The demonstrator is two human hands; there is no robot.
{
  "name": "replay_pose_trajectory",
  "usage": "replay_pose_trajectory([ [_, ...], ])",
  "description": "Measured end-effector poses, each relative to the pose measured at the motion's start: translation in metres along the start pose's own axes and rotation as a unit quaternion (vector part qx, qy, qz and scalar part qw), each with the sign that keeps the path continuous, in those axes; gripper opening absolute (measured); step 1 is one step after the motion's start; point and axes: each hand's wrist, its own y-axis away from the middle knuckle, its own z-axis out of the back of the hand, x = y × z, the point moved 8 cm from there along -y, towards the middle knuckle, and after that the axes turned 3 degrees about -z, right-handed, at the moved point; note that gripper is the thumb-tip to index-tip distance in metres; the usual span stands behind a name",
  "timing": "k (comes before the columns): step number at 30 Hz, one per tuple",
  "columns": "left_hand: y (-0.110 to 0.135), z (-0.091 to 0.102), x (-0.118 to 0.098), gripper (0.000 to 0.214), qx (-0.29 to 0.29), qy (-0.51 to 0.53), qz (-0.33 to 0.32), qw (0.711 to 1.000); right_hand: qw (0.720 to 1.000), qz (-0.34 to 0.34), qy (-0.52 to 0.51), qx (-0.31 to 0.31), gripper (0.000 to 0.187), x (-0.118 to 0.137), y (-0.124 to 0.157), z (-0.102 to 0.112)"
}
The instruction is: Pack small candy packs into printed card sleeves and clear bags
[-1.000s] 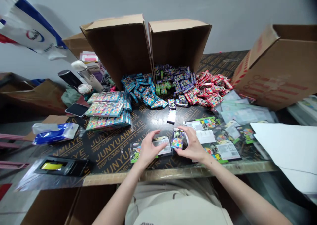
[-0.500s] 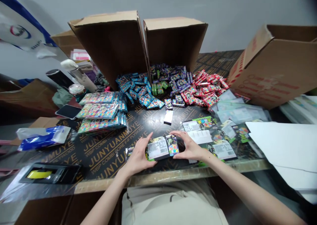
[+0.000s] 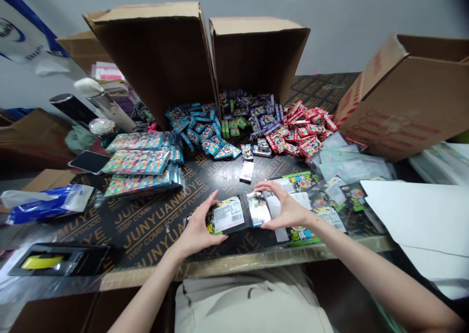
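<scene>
1. Left hand (image 3: 196, 229): thumb and fingers curve around the left end of a printed pouch (image 3: 229, 214); whether they grip its edges cannot be told.
2. Right hand (image 3: 287, 210): thumb and fingertips pinch a small packet (image 3: 258, 209) by its near and far edges, its face whitened by glare.
3. Position of the packet: low over the table (image 3: 164, 201), at the right end of the pouch, between the 2 hands; whether any part lies inside the pouch cannot be told.
4. Beyond the hands: 1 pale packet (image 3: 246, 171) rests on the table, just short of 2 purple packets.
5. Rear of the table: blue packets (image 3: 200, 132), green packets (image 3: 232, 127), purple packets (image 3: 262, 115) and red packets (image 3: 300, 132) lie in heaps, near the mouths of 2 cartons (image 3: 256, 54).
6. Right side: further printed pouches (image 3: 302, 180) lie overlapping, near a white sheet (image 3: 421, 225).
7. Left side: stacked packs (image 3: 139, 162) stand beside a phone (image 3: 89, 162).
</scene>
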Motion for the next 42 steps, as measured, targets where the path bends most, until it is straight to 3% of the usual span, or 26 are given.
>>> replay_pose_trajectory([
  [3, -0.001, -0.001, -0.008, 0.101, 0.012, -0.006, -0.031, 0.999, 0.998, 0.02, 0.02, 0.06, 0.08, 0.009, -0.004, -0.006],
  [5, -0.001, 0.0, -0.013, 0.099, 0.006, -0.015, -0.048, 0.999, 0.996, 0.037, 0.045, 0.066, 0.079, 0.014, -0.007, -0.007],
  [9, -0.004, 0.003, -0.014, 0.097, -0.026, -0.028, -0.055, 0.998, 0.994, 0.056, 0.078, 0.046, 0.081, 0.017, -0.008, -0.01],
  [12, -0.005, 0.009, -0.006, 0.097, -0.067, -0.025, -0.03, 0.997, 0.996, 0.022, 0.071, -0.04, 0.089, 0.015, -0.001, -0.004],
  [14, -0.006, 0.012, -0.004, 0.097, -0.084, -0.027, -0.024, 0.996, 0.997, 0.012, 0.057, -0.058, 0.081, 0.017, 0.002, -0.007],
  [17, -0.008, 0.011, -0.004, 0.096, -0.082, -0.04, -0.036, 0.995, 0.998, 0.031, 0.055, 0.006, 0.06, 0.013, -0.008, -0.019],
  [19, -0.009, 0.008, -0.002, 0.095, -0.075, -0.058, -0.036, 0.995, 0.994, -0.005, 0.092, -0.065, 0.052, -0.01, -0.027, 0.003],
  [20, -0.01, 0.005, 0.001, 0.095, -0.07, -0.071, -0.034, 0.994, 0.98, -0.045, 0.123, -0.148, 0.049, -0.028, -0.038, 0.025],
  [22, -0.01, -0.002, 0.007, 0.096, -0.05, -0.099, -0.036, 0.993, 0.928, -0.143, 0.202, -0.279, 0.049, -0.066, -0.055, 0.07],
  [24, -0.01, -0.01, 0.013, 0.097, -0.022, -0.127, -0.045, 0.991, 0.902, -0.19, 0.221, -0.317, 0.048, -0.098, -0.072, 0.101],
  [26, -0.011, -0.012, 0.017, 0.094, -0.008, -0.147, -0.047, 0.988, 0.902, -0.196, 0.207, -0.325, 0.041, -0.115, -0.084, 0.12],
  [29, -0.017, -0.001, 0.016, 0.079, -0.06, -0.125, -0.021, 0.99, 0.904, -0.183, 0.167, -0.348, 0.035, -0.113, -0.081, 0.128],
  [32, -0.026, 0.009, 0.007, 0.057, -0.136, 0.032, 0.046, 0.989, 0.915, -0.167, 0.099, -0.354, 0.039, -0.086, -0.06, 0.104],
  [34, -0.035, -0.001, 0.002, 0.05, -0.14, 0.22, 0.108, 0.959, 0.931, -0.147, -0.023, -0.334, 0.039, -0.064, -0.043, 0.073],
  [37, -0.046, -0.025, -0.013, 0.049, -0.14, 0.471, 0.169, 0.855, 0.932, -0.136, -0.177, -0.287, 0.033, -0.034, -0.018, 0.022],
  [40, -0.046, -0.039, -0.025, 0.04, -0.145, 0.598, 0.184, 0.767, 0.95, -0.081, -0.09, -0.288, 0.027, -0.002, 0.002, -0.001],
  [42, -0.041, -0.044, -0.027, 0.032, -0.134, 0.633, 0.192, 0.738, 0.971, 0.011, 0.007, -0.238, 0.031, 0.02, 0.006, -0.013],
])
